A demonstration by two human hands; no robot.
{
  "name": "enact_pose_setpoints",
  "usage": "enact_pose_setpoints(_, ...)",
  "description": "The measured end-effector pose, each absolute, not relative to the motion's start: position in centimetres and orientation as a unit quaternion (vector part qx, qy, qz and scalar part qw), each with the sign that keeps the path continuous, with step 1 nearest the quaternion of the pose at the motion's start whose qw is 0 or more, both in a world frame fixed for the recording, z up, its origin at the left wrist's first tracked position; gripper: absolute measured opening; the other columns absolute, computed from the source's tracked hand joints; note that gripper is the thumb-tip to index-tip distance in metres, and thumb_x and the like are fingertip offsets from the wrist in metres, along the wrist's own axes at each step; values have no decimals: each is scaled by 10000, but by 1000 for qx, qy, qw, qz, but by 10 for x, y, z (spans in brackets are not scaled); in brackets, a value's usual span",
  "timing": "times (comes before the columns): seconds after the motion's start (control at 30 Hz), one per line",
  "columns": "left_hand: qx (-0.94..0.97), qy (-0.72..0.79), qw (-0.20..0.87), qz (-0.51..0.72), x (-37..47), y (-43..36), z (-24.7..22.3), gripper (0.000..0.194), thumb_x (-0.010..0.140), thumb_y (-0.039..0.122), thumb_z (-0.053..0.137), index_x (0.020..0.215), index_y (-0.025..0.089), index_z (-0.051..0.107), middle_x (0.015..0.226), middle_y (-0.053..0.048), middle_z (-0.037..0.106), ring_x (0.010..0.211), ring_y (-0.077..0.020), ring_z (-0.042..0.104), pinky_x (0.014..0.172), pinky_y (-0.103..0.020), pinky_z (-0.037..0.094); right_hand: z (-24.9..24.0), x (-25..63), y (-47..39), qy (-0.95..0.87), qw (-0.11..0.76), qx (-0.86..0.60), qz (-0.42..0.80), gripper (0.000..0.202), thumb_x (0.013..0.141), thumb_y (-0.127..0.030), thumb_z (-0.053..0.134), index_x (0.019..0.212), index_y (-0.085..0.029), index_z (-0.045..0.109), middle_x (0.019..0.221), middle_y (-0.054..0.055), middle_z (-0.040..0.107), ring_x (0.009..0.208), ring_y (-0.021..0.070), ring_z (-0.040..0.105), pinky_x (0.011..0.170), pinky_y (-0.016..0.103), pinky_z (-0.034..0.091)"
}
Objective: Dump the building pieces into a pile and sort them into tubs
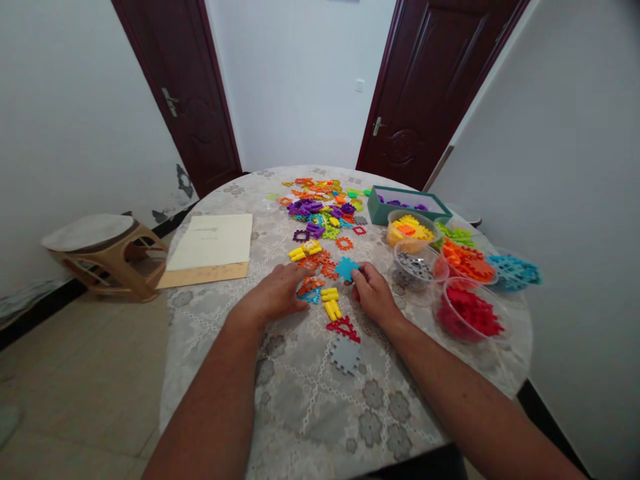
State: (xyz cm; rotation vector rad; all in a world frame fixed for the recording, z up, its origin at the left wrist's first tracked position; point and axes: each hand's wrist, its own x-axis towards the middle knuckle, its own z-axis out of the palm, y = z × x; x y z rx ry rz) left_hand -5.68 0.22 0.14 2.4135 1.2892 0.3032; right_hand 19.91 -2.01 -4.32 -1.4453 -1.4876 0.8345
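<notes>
My right hand (374,293) pinches a flat blue toothed building piece (346,269) between thumb and fingers. My left hand (280,291) is open beside orange toothed frames (311,285) and a light-blue triangular frame (311,296), its thumb apart from the curved fingers; whether it touches them I cannot tell. Between the hands lie yellow rod-like pieces (331,304). Closer to me are a red triangular frame (344,328) and a grey toothed square (345,354). More yellow rods (305,251) rest just beyond my left fingers.
A mixed pile of pieces (320,207) spreads across the table's far middle. To the right stand a green box (381,212) and clear tubs of sorted pieces, including red (470,312), grey (417,265) and blue ones (515,270). A paper folder (213,243) lies left; a stool (107,253) stands beyond.
</notes>
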Motion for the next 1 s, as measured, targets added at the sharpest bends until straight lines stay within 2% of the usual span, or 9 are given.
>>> enact_pose_setpoints(0.2,853,489,162,87,-45,5,-1,512,764,337,812,1258,259,705,1335,-139,661,1225,-337,591,1038,-435,455,-47,200,-19,-604,437,-575,339,253,995,-485,490,1009,-242,561,842,-14,723,551,141,564,560,277,438)
enact_pose_setpoints(0.3,852,481,177,109,-45,8,-2,448,768,305,797,1207,260,722,1289,-129,692,1193,-323,612,1030,-421,449,-46,199,-20,-605,433,-573,344,256,994,-490,492,993,-244,559,854,-9,728,555,143,568,552,278,437)
enact_pose_setpoints(0.43,849,470,199,136,-46,10,-1,226,862,362,695,1055,257,743,1134,-101,749,1056,-281,652,950,-379,467,-46,200,-19,-606,433,-573,343,262,995,-497,491,978,-242,550,839,-11,720,550,143,565,557,282,439)
enact_pose_setpoints(0.6,835,489,189,165,-43,8,1,247,988,357,506,1027,246,723,1076,-105,759,984,-271,680,881,-356,466,-47,200,-19,-606,432,-574,343,257,1000,-491,491,986,-243,556,829,-16,711,561,147,571,566,284,437)
enact_pose_setpoints(0.77,814,529,167,173,-39,9,1,207,965,335,534,921,224,703,941,-91,744,892,-246,670,817,-333,466,-43,198,-22,-610,432,-566,348,255,1005,-483,489,941,-249,565,721,-33,662,559,158,548,570,289,418)
enact_pose_setpoints(0.9,788,512,239,244,-37,10,3,205,941,337,539,895,206,691,864,-48,717,783,-196,621,732,-309,458,-41,197,-26,-612,447,-537,370,284,1014,-498,470,930,-252,583,624,-44,582,558,168,535,569,287,417)
enact_pose_setpoints(1.0,752,479,359,276,-32,8,8,230,928,372,542,923,197,691,832,-27,707,737,-178,617,685,-294,474,-40,196,-30,-618,456,-504,395,291,1025,-508,461,913,-257,556,639,-37,591,572,169,540,577,289,431)
